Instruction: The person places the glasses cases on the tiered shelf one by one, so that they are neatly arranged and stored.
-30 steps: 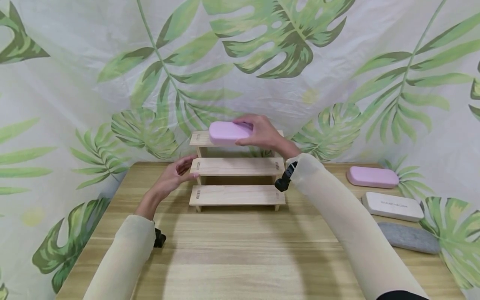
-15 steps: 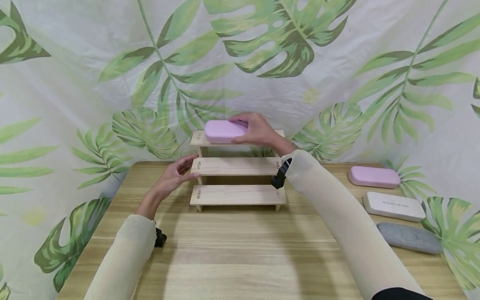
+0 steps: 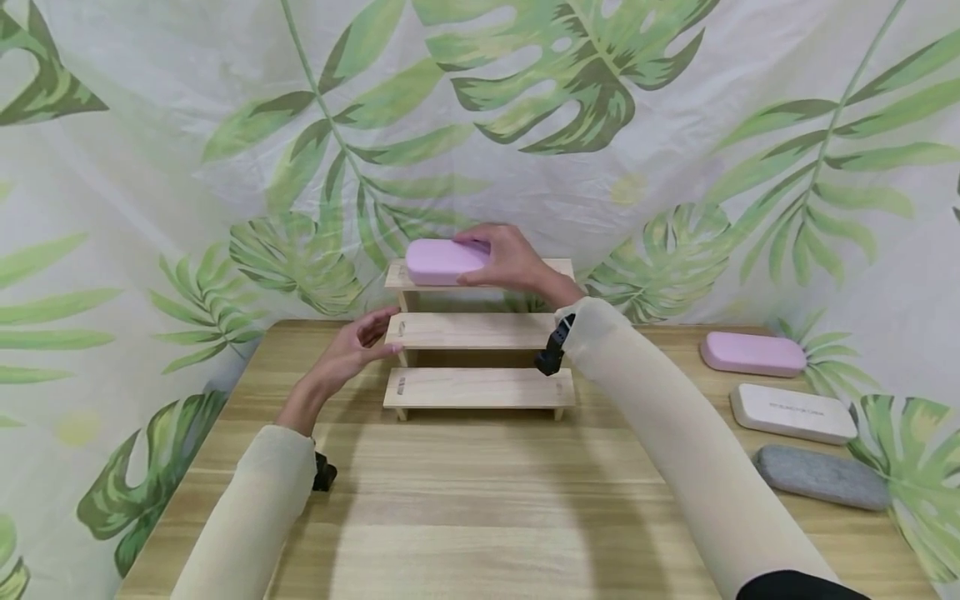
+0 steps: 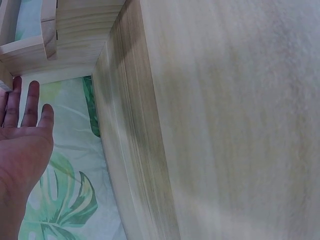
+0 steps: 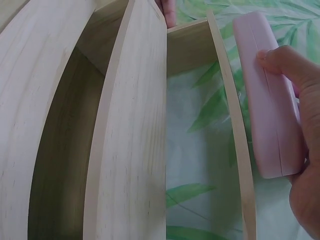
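Observation:
A three-tier wooden display rack [image 3: 480,388] stands on the table like steps. Over its top tier, toward the left end, is a pink glasses case [image 3: 431,262]. My right hand [image 3: 510,258] grips the case's right end, thumb on the near side and fingers over the far side. In the right wrist view, the case's seam [image 5: 266,85] shows under the thumb, and the case overlaps the area beyond the top board. My left hand [image 3: 352,347] rests at the rack's left end, beside the middle tier, with its fingers fairly straight in the left wrist view.
On the table's right side lie another pink glasses case [image 3: 753,354], a white case [image 3: 793,413] with lettering and a grey fabric case [image 3: 822,477], one below another. A leaf-print cloth [image 3: 675,167] hangs behind the wooden table [image 3: 450,517].
My right hand has carried the pink case a little left along the top tier, with the motion slowing. My left hand stays at the rack's left end.

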Action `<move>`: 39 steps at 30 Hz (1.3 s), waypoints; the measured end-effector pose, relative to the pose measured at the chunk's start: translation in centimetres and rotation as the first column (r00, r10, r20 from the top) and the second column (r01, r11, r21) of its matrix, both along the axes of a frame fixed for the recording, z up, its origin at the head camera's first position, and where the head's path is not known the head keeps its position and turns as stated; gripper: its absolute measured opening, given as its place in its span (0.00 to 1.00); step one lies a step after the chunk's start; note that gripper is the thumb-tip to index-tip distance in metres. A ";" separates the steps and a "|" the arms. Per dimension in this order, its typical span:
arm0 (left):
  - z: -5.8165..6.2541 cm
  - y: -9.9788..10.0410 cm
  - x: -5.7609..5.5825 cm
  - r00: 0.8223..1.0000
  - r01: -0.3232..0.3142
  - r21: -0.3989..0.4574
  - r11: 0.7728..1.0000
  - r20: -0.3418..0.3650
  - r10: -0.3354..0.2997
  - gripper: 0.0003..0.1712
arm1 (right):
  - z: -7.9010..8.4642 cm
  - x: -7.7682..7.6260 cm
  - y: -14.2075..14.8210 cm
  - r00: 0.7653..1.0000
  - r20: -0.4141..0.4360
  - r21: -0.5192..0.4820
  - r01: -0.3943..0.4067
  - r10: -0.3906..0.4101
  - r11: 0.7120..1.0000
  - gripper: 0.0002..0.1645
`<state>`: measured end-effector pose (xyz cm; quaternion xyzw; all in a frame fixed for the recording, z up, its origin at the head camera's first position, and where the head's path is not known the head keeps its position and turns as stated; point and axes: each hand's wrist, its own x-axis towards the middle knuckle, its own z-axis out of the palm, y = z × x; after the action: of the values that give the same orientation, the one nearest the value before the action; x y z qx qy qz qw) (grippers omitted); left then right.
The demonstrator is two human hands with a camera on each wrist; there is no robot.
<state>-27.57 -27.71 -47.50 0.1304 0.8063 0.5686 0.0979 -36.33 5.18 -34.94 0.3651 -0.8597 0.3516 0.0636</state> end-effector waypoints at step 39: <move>-0.1 0.1 -0.1 1.000 0.001 0.020 1.000 -0.014 -0.001 0.44 | -0.8 -0.9 -3.6 1.000 -0.030 0.061 0.008 -0.007 0.998 0.38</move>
<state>-27.67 -27.66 -47.63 0.1359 0.8013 0.5755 0.0912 -37.25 1.55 -35.78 0.3689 -0.8703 0.3195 0.0668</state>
